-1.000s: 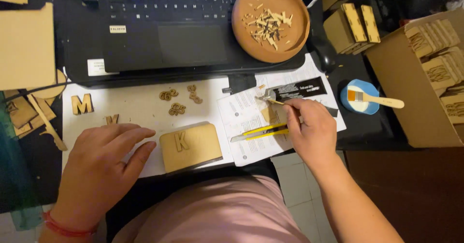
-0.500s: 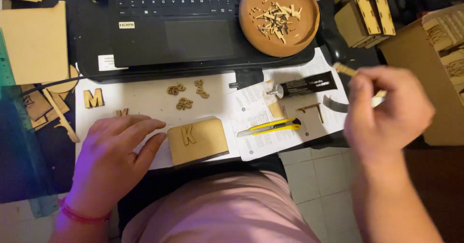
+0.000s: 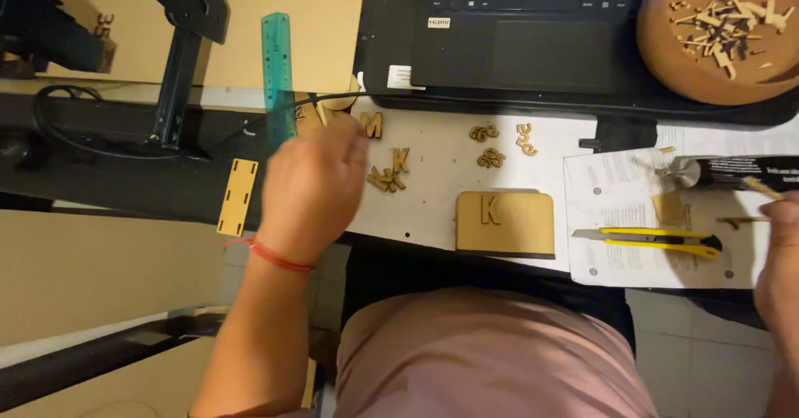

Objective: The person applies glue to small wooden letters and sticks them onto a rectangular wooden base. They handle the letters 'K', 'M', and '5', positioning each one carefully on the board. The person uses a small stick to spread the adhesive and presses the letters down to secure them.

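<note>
Left hand (image 3: 312, 189): It is stretched out over the left side of the white work sheet (image 3: 433, 168). Its fingers bend down near the teal ruler (image 3: 277, 73) and the small wooden letters (image 3: 389, 171). I cannot tell if it holds anything, because the back of the hand hides the fingertips.

Right hand (image 3: 778, 252): It is at the 3 o'clock edge of the view. Its fingers are pinched shut on a thin wooden stick (image 3: 761, 188). The tip of the stick points at the glue tube (image 3: 732, 171).

Wooden plaque (image 3: 504, 222): A flat tan piece with one wooden letter on it. It lies in the middle of the desk, at 3 o'clock from the left hand and apart from it.

Loose letters: One letter (image 3: 371, 124) lies at 12 o'clock from the small pile. Some curly pieces (image 3: 491, 148) lie at 3 o'clock from the pile.

Yellow knife (image 3: 649, 242): It lies on the printed paper (image 3: 620, 210), at 9 o'clock from the right hand.

Bowl (image 3: 666, 48): A round brown bowl of wood scraps sits at 1 o'clock, on the laptop (image 3: 533, 35).

How to do it well: I think a soft, slow pinch is best for one small letter. Keep the sticky stick away from the paper. Keep fingers away from the knife.
</note>
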